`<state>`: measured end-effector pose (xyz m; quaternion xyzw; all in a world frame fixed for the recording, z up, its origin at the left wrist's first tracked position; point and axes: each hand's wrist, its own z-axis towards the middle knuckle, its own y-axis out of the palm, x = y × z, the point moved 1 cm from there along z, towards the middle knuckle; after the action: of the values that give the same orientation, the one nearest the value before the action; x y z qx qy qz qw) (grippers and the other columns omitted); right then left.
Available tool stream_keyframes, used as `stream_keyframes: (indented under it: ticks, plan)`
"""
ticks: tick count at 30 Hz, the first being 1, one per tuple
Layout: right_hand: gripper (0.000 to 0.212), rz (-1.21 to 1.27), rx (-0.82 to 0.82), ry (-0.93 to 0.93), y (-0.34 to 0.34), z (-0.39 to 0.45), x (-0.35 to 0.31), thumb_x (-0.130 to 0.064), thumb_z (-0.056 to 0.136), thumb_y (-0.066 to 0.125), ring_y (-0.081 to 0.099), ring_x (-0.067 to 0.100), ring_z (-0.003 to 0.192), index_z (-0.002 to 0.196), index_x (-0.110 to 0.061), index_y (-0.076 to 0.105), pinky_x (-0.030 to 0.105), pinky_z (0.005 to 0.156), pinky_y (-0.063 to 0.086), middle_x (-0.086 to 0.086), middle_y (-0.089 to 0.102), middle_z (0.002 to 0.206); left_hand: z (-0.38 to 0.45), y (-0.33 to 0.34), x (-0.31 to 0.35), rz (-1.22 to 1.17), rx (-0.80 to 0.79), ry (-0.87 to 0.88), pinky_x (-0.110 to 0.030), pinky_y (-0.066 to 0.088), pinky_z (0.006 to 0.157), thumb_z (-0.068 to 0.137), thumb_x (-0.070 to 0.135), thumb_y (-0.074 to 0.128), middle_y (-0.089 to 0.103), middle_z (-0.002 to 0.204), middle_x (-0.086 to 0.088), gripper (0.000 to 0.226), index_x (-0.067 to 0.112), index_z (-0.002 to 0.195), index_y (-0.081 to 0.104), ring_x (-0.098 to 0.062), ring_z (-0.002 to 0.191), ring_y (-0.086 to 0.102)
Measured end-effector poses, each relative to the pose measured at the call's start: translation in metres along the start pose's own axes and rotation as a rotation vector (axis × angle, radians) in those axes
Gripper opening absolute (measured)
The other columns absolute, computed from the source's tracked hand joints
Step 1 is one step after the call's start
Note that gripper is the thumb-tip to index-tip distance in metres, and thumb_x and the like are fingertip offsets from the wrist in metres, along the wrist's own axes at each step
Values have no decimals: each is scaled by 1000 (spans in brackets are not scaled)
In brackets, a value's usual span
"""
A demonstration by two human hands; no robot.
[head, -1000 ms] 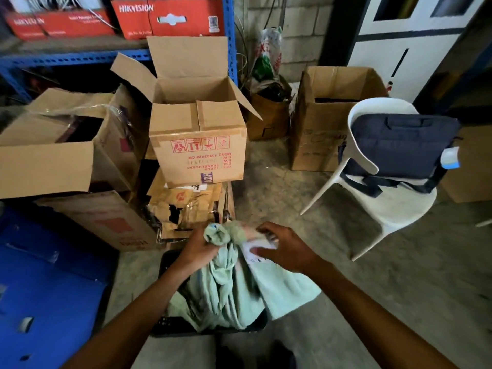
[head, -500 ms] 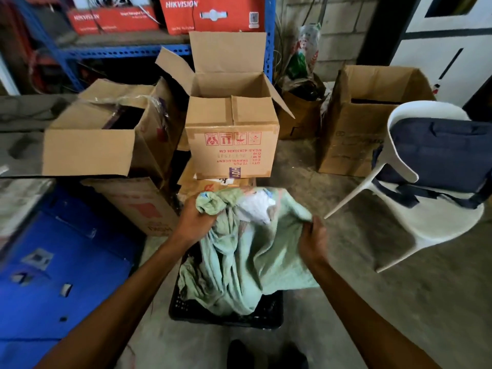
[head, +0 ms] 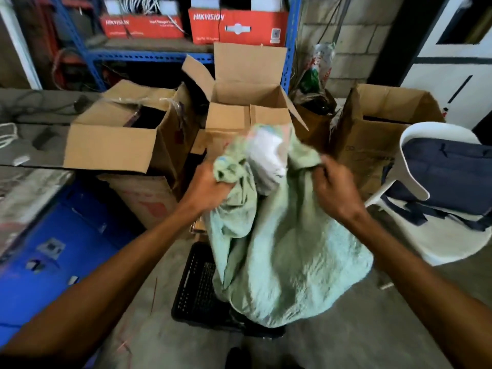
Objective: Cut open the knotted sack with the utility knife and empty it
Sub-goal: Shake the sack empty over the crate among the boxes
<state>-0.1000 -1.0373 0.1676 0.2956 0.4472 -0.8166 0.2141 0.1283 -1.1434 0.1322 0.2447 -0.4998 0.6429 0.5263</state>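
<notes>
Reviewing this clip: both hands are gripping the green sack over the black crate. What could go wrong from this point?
1. The left hand and right hand bunch the mouth of the green sack; something white bulges there and might tumble out uncontrolled.
2. The sack overhangs the black crate on the right, so contents could land on the floor.
3. No knife is visible; if it lies somewhere unseen, reaching for it could be hazardous.

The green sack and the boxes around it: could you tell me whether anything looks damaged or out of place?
The green sack is held up over the black crate by the left hand and right hand, something white showing at its mouth. Oddly for a cutting task, no knife is visible.
</notes>
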Motion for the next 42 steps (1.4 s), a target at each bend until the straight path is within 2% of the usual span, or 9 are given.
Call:
stream_keyframes:
  ticks: [8,12,20,25,28,33,36,39,42]
  plan:
    - [16,-65,111,-60,-13,14,-11,-6,92,41,54,22,75,93,-3,57,20,61,30,14,61,82,6,-31,-6,82,148,61,-5,44,84,83,27,59,65,101,30,27,20,109,61,14,98,59]
    - [21,-52,204,-100,-10,29,-33,-10,90,39,58,30,82,95,-4,59,37,68,43,19,66,90,1,-39,-22,241,24,-20,-27,46,85,78,22,53,70,111,-15,37,11,112,63,-32,104,63]
    - [21,8,183,-154,8,41,-64,-7,90,40,60,32,84,97,-2,60,43,72,46,19,67,92,-7,-53,-10,-4,124,14,3,41,76,73,3,42,63,100,5,39,12,104,64,18,88,57]
    - [25,12,261,-102,-10,58,-67,-9,90,38,60,34,90,99,-2,61,41,77,46,22,67,97,8,-75,-10,38,208,-214,-21,43,79,87,3,54,68,110,-17,23,-4,105,66,-29,104,62]
    - [27,11,453,-83,-28,62,-62,-11,88,38,58,30,82,98,-2,61,32,73,41,24,67,94,15,-100,0,-100,507,-245,-9,40,78,92,6,50,61,111,-10,17,6,105,60,-19,103,55]
    - [25,-149,87,-204,9,55,-74,-8,90,41,59,44,92,106,-2,59,38,76,39,30,65,102,6,-62,21,-38,-5,-199,-38,46,102,94,4,47,64,121,-19,25,1,113,63,-30,114,58]
    - [28,-96,394,-90,0,55,-68,-12,88,37,59,45,86,101,0,59,39,72,34,30,66,94,7,-67,13,-162,139,-178,-36,46,100,96,4,44,63,120,-20,25,0,114,61,-28,113,59]
    - [24,-165,60,-163,11,52,-73,-7,90,41,60,43,91,105,0,58,38,74,44,28,66,98,5,-67,3,-64,5,-240,-37,41,106,94,-4,42,59,126,-22,30,-4,119,58,-33,120,54]
    - [24,-36,357,-101,-3,61,-81,-11,89,37,59,40,88,98,-2,58,41,74,44,26,66,94,3,-62,11,-172,97,-141,-32,46,102,92,-3,41,60,122,-20,31,-3,118,58,-25,114,57]
